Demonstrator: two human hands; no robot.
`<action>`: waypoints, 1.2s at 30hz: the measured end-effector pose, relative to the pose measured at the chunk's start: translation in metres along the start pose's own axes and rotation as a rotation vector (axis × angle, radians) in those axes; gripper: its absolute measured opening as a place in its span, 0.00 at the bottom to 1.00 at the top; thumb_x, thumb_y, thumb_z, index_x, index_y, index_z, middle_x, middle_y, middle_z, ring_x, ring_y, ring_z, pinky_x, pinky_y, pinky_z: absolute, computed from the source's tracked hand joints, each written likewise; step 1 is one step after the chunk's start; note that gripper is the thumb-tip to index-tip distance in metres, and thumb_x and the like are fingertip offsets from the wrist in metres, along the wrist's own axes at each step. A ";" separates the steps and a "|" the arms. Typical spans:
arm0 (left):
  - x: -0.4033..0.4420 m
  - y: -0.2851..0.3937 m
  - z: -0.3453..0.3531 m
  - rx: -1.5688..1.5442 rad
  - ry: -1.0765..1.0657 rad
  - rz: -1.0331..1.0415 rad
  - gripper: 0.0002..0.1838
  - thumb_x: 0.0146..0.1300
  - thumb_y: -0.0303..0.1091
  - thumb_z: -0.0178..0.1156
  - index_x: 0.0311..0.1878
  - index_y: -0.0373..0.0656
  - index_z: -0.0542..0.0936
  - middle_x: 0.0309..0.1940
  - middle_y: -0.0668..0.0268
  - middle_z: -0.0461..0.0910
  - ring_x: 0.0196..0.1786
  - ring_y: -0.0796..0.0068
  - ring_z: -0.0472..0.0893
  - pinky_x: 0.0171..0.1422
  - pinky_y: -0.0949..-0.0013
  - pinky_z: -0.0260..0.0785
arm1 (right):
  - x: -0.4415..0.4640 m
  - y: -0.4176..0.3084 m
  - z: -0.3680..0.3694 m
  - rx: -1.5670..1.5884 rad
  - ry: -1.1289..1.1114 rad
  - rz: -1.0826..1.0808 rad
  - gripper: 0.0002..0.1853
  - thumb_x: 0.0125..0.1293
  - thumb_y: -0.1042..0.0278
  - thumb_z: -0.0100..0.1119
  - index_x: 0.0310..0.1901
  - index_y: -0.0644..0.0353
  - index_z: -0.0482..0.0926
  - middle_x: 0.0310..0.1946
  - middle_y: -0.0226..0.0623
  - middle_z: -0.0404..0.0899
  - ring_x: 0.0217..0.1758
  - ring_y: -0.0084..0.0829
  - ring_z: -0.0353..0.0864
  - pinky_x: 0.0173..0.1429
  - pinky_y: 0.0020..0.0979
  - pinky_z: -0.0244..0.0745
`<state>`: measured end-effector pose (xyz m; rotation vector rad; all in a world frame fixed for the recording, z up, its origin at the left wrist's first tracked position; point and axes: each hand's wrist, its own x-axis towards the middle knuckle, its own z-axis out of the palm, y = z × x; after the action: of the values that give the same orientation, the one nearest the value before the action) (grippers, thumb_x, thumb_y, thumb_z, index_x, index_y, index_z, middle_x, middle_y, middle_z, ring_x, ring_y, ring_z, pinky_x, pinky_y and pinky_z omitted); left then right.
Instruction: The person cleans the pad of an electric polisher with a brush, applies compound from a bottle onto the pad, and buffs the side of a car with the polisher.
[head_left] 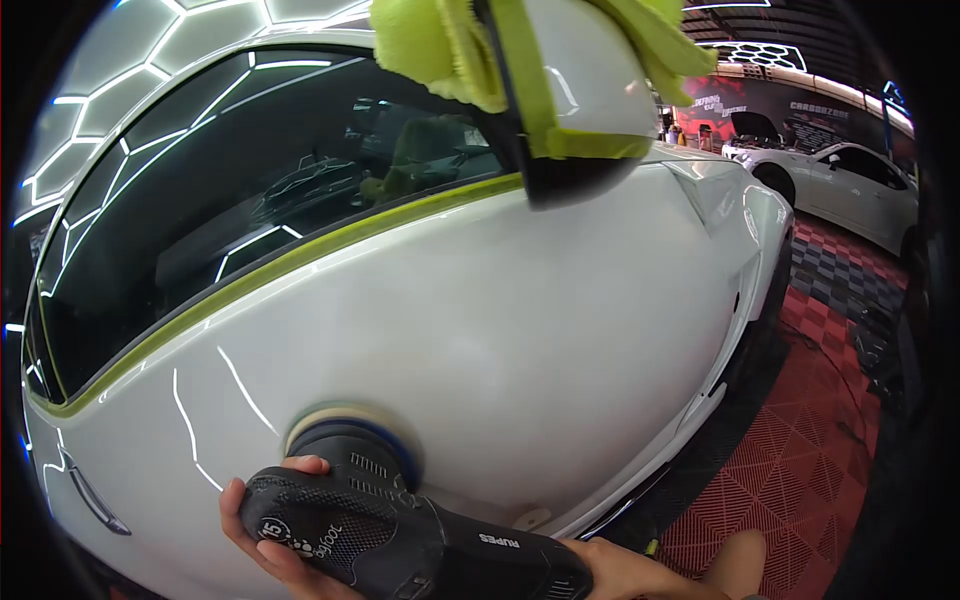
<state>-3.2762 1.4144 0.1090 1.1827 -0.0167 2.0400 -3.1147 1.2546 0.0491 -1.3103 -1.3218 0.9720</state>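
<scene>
A black power polisher (pixel 410 535) lies across the bottom of the view, its round pad (pixel 350 415) against the white car door (pixel 480 330). My left hand (pixel 275 540) wraps round the polisher's head, fingers curled over its edge. At the rear end of the body is my right hand (pixel 610 568), closed round the handle, its fingers partly hidden. Yellow-green tape (pixel 290 260) runs along the lower window edge. The side mirror (pixel 590 80) also has tape on it, with a fluffy yellow-green towel (pixel 440 50) draped over it.
Beyond the front wheel area stands another white car (pixel 850 190) with its hood raised. A dark cable (pixel 840 380) lies on the red and black tiled floor (pixel 790 450). The door handle (pixel 95 500) is at the lower left.
</scene>
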 end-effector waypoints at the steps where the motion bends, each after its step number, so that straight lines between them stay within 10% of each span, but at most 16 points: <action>1: -0.005 -0.004 0.008 -0.016 -0.008 0.002 0.28 0.79 0.50 0.41 0.72 0.40 0.62 0.46 0.44 0.79 0.52 0.58 0.80 0.57 0.59 0.75 | -0.002 0.015 -0.008 0.013 -0.014 0.049 0.39 0.49 0.62 0.80 0.64 0.65 0.75 0.55 0.47 0.83 0.57 0.35 0.80 0.63 0.38 0.73; 11: -0.061 -0.077 0.108 0.088 -0.263 0.153 0.29 0.76 0.48 0.47 0.70 0.35 0.62 0.44 0.42 0.81 0.49 0.58 0.81 0.58 0.60 0.74 | -0.010 0.121 -0.141 -0.213 0.029 -0.139 0.48 0.41 0.57 0.85 0.64 0.69 0.73 0.57 0.49 0.82 0.60 0.39 0.80 0.67 0.41 0.70; 21: -0.122 -0.161 0.259 -0.091 -0.476 -0.012 0.27 0.76 0.42 0.51 0.70 0.36 0.64 0.47 0.43 0.82 0.51 0.62 0.84 0.59 0.63 0.76 | -0.039 0.172 -0.302 -0.120 0.110 -0.237 0.36 0.45 0.62 0.86 0.54 0.71 0.79 0.45 0.40 0.87 0.47 0.30 0.84 0.56 0.32 0.79; 25: -0.139 -0.199 0.310 -0.030 -0.580 -0.017 0.24 0.77 0.39 0.50 0.70 0.38 0.65 0.49 0.48 0.82 0.52 0.67 0.84 0.59 0.65 0.76 | -0.053 0.196 -0.346 0.087 0.179 -0.173 0.28 0.45 0.65 0.86 0.44 0.69 0.80 0.32 0.31 0.85 0.38 0.21 0.81 0.46 0.28 0.78; 26: -0.142 -0.205 0.323 -0.055 -0.586 -0.046 0.20 0.76 0.37 0.53 0.65 0.38 0.73 0.48 0.63 0.78 0.49 0.79 0.76 0.56 0.74 0.69 | -0.057 0.197 -0.354 0.129 0.181 -0.171 0.28 0.46 0.70 0.84 0.47 0.69 0.79 0.27 0.30 0.82 0.30 0.20 0.80 0.36 0.26 0.78; 33: -0.164 -0.241 0.389 0.052 -0.662 -0.021 0.18 0.76 0.40 0.53 0.64 0.45 0.74 0.33 0.65 0.80 0.37 0.77 0.76 0.47 0.72 0.67 | -0.073 0.195 -0.387 0.319 0.287 -0.138 0.39 0.46 0.83 0.77 0.63 0.70 0.69 0.24 0.34 0.80 0.21 0.25 0.80 0.26 0.28 0.75; 36: -0.170 -0.248 0.402 0.172 -0.685 0.020 0.18 0.75 0.44 0.52 0.63 0.49 0.76 0.27 0.58 0.80 0.34 0.64 0.81 0.44 0.62 0.68 | -0.078 0.208 -0.399 0.283 0.296 -0.149 0.29 0.47 0.83 0.76 0.54 0.69 0.76 0.25 0.37 0.81 0.21 0.27 0.80 0.26 0.29 0.74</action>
<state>-2.7798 1.3403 0.1262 1.9428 -0.1882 1.5829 -2.6906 1.1563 -0.0899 -1.0745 -0.9992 0.7938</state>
